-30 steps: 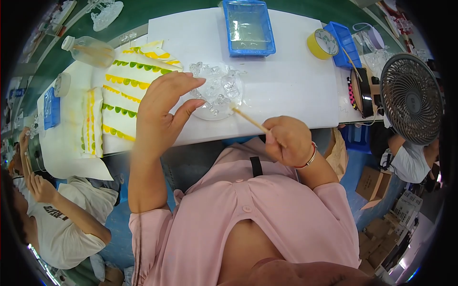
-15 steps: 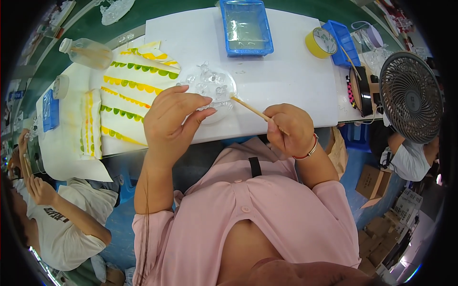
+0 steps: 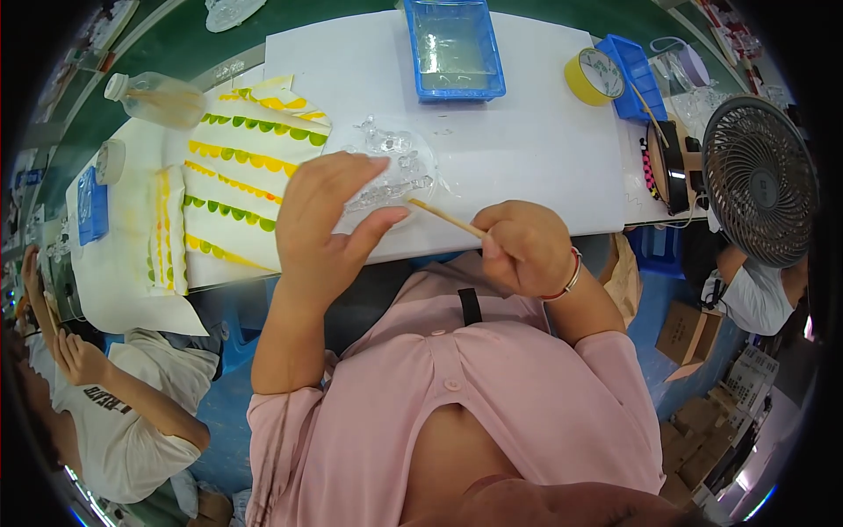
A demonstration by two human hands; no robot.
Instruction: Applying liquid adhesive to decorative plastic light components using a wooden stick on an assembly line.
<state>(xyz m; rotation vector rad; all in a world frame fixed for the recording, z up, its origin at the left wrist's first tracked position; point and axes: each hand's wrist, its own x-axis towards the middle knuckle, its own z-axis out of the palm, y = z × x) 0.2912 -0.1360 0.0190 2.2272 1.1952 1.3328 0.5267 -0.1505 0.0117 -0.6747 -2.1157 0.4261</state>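
Two hands at the near desk (image 3: pixel 544 158) edge. Left hand (image 3: pixel 329 224): fingers spread over a clear, moulded plastic piece (image 3: pixel 391 167), round and glossy, lying flat on white sheet. Right hand (image 3: pixel 522 246): closed round a thin wooden stick (image 3: pixel 446 219), long axis running up-left, tip just beside the piece's near rim. Left hand nearer. Adjacent: striped yellow-green cloth (image 3: pixel 237 184), blue tray (image 3: pixel 454 48), yellow tape roll (image 3: pixel 594 76).
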